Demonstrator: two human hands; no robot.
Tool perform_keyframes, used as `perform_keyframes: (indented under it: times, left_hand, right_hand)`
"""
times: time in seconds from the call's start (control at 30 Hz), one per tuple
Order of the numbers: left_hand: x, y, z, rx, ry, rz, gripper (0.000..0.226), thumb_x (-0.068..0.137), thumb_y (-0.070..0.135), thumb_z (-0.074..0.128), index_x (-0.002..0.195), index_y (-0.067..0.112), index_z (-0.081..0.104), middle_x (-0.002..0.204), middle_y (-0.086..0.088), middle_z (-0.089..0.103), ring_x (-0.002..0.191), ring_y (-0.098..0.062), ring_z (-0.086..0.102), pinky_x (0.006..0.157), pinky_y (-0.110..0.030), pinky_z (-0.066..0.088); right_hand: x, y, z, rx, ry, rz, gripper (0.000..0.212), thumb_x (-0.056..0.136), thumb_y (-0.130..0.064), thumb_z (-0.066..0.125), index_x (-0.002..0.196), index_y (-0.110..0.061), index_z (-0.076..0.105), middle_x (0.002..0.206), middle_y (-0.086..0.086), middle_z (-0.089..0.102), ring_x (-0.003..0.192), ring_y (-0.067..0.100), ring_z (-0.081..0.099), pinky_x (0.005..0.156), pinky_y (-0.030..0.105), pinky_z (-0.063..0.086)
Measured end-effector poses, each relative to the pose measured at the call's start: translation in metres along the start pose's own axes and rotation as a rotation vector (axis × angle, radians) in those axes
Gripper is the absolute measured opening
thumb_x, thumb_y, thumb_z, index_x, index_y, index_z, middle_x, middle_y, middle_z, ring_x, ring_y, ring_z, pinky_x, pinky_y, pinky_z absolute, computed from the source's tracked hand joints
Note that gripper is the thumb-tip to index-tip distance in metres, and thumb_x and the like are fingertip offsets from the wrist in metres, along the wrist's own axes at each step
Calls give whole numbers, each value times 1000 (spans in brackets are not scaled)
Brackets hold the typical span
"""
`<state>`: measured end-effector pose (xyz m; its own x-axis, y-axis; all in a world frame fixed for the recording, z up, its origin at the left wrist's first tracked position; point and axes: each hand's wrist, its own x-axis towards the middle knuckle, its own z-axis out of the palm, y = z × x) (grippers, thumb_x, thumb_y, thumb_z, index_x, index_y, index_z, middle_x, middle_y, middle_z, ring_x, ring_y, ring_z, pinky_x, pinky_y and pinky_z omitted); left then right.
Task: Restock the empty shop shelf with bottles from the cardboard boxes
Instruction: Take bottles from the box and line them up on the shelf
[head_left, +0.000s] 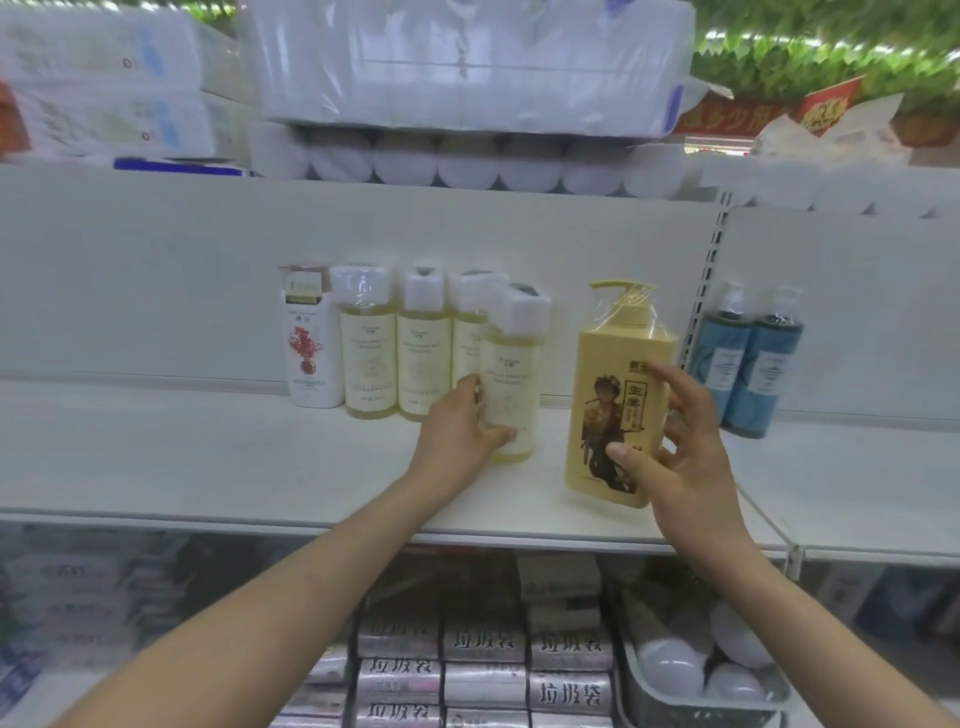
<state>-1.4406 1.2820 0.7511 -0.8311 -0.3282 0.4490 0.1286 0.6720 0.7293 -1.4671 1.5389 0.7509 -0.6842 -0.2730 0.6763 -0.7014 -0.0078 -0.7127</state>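
The restocking looks begun but far from finished. Along the back of the white shelf (208, 467), at the centre of the frame, stands a short row. It is made up of a white bottle with a red print (311, 358) and, close beside it on its right, three pale bottles (366, 358) with wrapped white caps. In the next bay, at the right of the frame, two blue bottles (748, 364) stand side by side.

Both hands are busy with stock. The left hand (460, 428) grips a fourth pale bottle (511, 374) low on its body, with the fingers (506, 433) curled round it. This bottle is upright, in front of and just right of the last one in the row, and partly covers it. I cannot tell whether its base is on the board yet.

The right hand (680, 457) holds a yellow pump bottle (618, 405). The thumb lies on the front label and the other fingers reach round the bottle's right side, with the forefinger raised near the top of the label. The pump bottle is upright near the front edge of the shelf, apart from the row and well forward of the back wall.

So four bottles in this bay look placed and two more are being set. Both probably need sliding back into line. A long stretch of white board shows left of the row and in front of it, so I judge most of the filling is left to do. The cardboard boxes are out of view, so how much stock remains cannot be told.
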Motion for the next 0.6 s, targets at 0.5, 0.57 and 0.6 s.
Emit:
perform_keyframes:
  times: [0.5,0.57,0.6]
  left_hand:
    - [14,-21,9,762,170,713,92,86,5,79,165,29,38,167,-18,34,135,-40,49,90,-51,61]
    - [21,-26,7,899,173,870,72,87,-5,70,152,21,55,166,-20,38,132,-43,48,88,-49,60]
    - [24,-26,5,937,162,896,67,88,-9,65,148,20,58,165,-20,38,129,-43,48,85,-47,61]
  right_hand:
    - [22,41,-19,36,-44,108,89,88,9,75,148,-48,41,137,-30,52,120,3,64,88,32,64]
    - [23,42,-19,32,-45,103,89,88,9,75,147,-48,42,137,-31,53,121,4,64,88,34,64]
    - [23,42,-19,28,-48,102,89,88,9,76,146,-48,42,137,-30,52,121,5,64,89,34,64]
